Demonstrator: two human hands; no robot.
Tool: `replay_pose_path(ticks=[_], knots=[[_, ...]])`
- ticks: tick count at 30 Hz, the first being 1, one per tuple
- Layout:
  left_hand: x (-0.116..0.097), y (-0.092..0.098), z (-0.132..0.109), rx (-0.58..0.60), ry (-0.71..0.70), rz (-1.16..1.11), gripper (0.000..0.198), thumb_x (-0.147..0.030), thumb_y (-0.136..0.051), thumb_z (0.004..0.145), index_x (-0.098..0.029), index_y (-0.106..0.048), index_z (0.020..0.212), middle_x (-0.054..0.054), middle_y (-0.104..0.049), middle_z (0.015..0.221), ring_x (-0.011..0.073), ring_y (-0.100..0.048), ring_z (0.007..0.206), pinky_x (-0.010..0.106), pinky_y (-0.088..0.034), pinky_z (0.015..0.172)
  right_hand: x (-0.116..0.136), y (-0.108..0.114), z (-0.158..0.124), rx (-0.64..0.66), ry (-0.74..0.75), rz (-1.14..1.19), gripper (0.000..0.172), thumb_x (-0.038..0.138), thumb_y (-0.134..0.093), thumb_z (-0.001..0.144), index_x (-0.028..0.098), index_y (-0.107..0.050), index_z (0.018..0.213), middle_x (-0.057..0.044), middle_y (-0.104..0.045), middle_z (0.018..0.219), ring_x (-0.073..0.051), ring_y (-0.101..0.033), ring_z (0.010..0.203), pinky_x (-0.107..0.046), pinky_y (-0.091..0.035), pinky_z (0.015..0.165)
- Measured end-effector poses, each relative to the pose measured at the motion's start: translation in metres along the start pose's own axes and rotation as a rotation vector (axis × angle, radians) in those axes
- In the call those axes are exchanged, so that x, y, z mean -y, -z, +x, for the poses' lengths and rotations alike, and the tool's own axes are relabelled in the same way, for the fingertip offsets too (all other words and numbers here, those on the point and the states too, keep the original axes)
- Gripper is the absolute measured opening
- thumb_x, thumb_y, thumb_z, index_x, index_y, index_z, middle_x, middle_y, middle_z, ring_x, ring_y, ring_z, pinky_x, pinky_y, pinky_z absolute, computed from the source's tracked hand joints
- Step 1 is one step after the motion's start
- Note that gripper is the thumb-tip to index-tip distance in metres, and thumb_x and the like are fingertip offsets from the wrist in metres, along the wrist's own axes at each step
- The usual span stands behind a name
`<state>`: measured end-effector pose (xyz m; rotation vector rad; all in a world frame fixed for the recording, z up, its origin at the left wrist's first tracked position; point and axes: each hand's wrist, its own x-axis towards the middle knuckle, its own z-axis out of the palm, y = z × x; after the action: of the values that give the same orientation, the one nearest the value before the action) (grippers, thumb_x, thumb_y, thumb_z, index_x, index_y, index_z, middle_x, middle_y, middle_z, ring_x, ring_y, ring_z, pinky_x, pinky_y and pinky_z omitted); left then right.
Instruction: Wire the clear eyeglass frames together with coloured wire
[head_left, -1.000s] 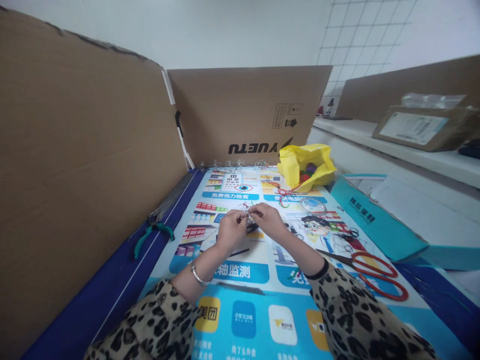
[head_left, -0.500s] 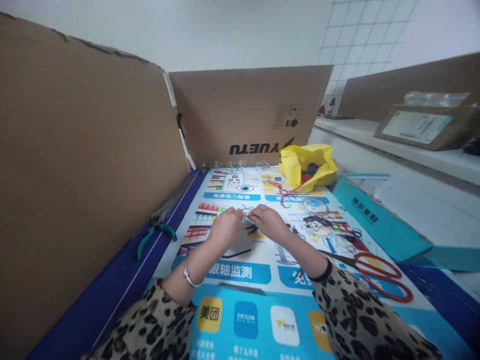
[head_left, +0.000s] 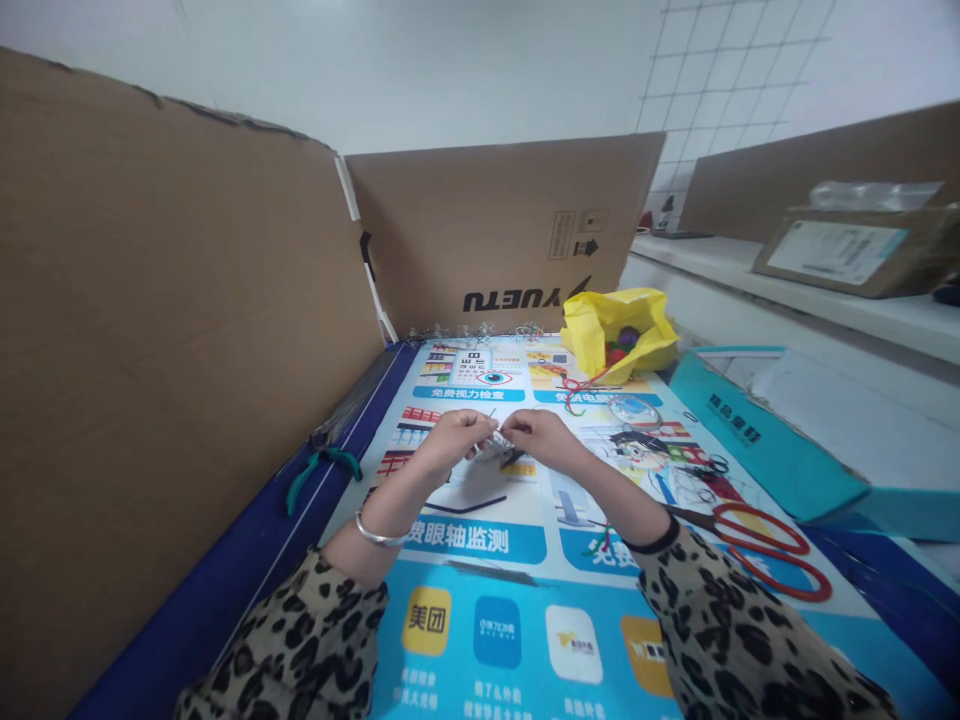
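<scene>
My left hand [head_left: 448,442] and my right hand [head_left: 546,438] meet over the middle of a printed poster mat [head_left: 517,560]. Both pinch a small clear, glittery piece [head_left: 495,447] between the fingertips, a thin wire sticking up from it. The fingers of each hand are curled closed on it. A silver bangle sits on my left wrist, a black band on my right. Both forearms wear leopard-print sleeves.
Cardboard walls [head_left: 165,330] stand at the left and back. Green-handled pliers [head_left: 319,470] lie at the left edge. A yellow bag [head_left: 619,330] with coloured bits sits at the back, red-handled scissors [head_left: 757,550] at the right, a teal box [head_left: 757,440] beyond them.
My hands have stayed together on the small piece, with the fingers shifting slightly. The view has drifted a little to the left and down.
</scene>
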<state>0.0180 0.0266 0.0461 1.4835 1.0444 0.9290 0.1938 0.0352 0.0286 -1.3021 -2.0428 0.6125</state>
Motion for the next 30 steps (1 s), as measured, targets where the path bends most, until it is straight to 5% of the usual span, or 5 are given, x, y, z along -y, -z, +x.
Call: replay_pose_path(ticks=[6,17,21,27,30], knots=[[0.003,0.0,-0.002,0.108,0.036,-0.226,0.035,-0.047,-0.058,0.074,-0.012,-0.057,0.075,-0.002,-0.05,0.048,0.005,-0.039,0.041,0.017,-0.025,0.041,0.007,0.009,-0.002,0.043,0.012,-0.072,0.015,0.027,-0.054,0.073,0.018,-0.062,0.065,0.0,-0.062,0.063,-0.013,-0.053,0.059,-0.023,-0.037,0.055],[-0.009,-0.002,-0.004,0.124,0.021,-0.029,0.021,-0.03,-0.063,0.066,-0.011,-0.059,0.074,-0.003,-0.052,0.05,0.0054,-0.043,0.042,0.016,-0.033,0.041,0.015,0.024,-0.003,0.073,0.038,0.009,0.013,0.025,-0.056,0.07,0.017,-0.063,0.063,0.001,-0.061,0.06,-0.011,-0.053,0.057,-0.021,-0.038,0.054],[-0.012,-0.005,-0.007,0.084,-0.013,0.165,0.011,-0.02,-0.056,0.068,-0.013,-0.062,0.074,-0.002,-0.055,0.054,0.0076,-0.048,0.047,0.019,-0.038,0.046,0.017,0.023,-0.004,0.087,0.016,0.077,0.014,0.027,-0.057,0.069,0.016,-0.06,0.06,0.002,-0.058,0.056,-0.011,-0.052,0.055,-0.02,-0.037,0.05],[-0.011,-0.009,-0.011,-0.012,-0.307,0.726,0.017,-0.012,-0.051,0.069,-0.018,-0.066,0.072,0.001,-0.065,0.07,0.0142,-0.057,0.066,0.025,-0.04,0.063,0.03,0.018,-0.008,0.072,0.044,0.048,0.009,0.016,-0.055,0.064,0.016,-0.06,0.058,0.002,-0.058,0.056,-0.011,-0.053,0.055,-0.02,-0.038,0.052],[-0.011,-0.006,-0.01,-0.035,-0.345,0.806,0.019,-0.012,-0.049,0.071,-0.019,-0.066,0.071,0.0,-0.066,0.071,0.0148,-0.058,0.069,0.025,-0.04,0.064,0.033,0.021,-0.008,0.09,0.074,0.013,0.01,0.018,-0.055,0.067,0.016,-0.062,0.06,0.002,-0.059,0.057,-0.011,-0.054,0.056,-0.02,-0.038,0.052]])
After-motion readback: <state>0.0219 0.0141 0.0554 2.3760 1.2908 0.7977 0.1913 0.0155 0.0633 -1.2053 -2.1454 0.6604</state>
